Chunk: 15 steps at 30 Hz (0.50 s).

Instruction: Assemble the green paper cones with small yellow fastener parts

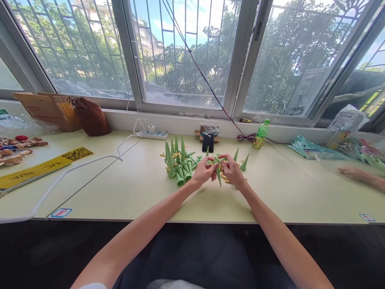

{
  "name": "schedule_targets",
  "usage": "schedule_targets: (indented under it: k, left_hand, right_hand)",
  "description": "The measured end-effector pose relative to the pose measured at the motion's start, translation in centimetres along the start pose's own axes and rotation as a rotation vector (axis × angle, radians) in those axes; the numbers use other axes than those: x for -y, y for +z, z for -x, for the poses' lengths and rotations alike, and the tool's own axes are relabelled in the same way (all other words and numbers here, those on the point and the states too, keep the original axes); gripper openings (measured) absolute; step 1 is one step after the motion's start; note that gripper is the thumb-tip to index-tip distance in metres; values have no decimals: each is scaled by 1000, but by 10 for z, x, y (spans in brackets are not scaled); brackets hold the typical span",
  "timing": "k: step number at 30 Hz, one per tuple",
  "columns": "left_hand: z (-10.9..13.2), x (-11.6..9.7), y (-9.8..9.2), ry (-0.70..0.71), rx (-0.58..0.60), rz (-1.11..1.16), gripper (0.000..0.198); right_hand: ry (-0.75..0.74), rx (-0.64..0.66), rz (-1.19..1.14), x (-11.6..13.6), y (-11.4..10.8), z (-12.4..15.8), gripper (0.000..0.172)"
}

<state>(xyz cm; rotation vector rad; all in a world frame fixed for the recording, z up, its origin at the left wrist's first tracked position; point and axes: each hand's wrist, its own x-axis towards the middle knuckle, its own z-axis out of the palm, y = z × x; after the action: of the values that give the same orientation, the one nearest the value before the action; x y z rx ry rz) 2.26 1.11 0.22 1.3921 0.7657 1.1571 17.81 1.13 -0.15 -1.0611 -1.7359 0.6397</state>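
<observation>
My left hand (203, 171) and my right hand (231, 170) meet over the pale table (135, 192), both closed on one green cone-shaped plastic piece (218, 173) whose tip points down toward me. Small yellow parts (224, 176) lie under and between my hands. Just left of my left hand is a cluster of finished green cones (179, 162), some upright, some lying down. Two single green cones (245, 162) stand to the right of my right hand.
Behind the work sit a black phone (208, 142), a white power strip (152, 133) with a cable and a green bottle (261, 135). Another person's hand (356, 174) rests at the right near teal packets (309, 149). A yellow sign (42, 167), wooden toys and cardboard box lie left.
</observation>
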Motion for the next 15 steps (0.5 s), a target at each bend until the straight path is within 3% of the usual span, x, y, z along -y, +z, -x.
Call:
schedule_targets:
  k: [5, 10, 15]
  left_hand:
    - [-3, 0, -4, -204, 7, 185, 42]
    - [-7, -1, -8, -398, -17, 349, 15]
    - [-7, -5, -8, -462, -18, 462, 12]
  right_hand:
    - [-43, 9, 119, 4, 0, 2, 26]
    - [-121, 62, 196, 7, 0, 4, 24]
    - [-160, 68, 238, 5, 1, 3, 24]
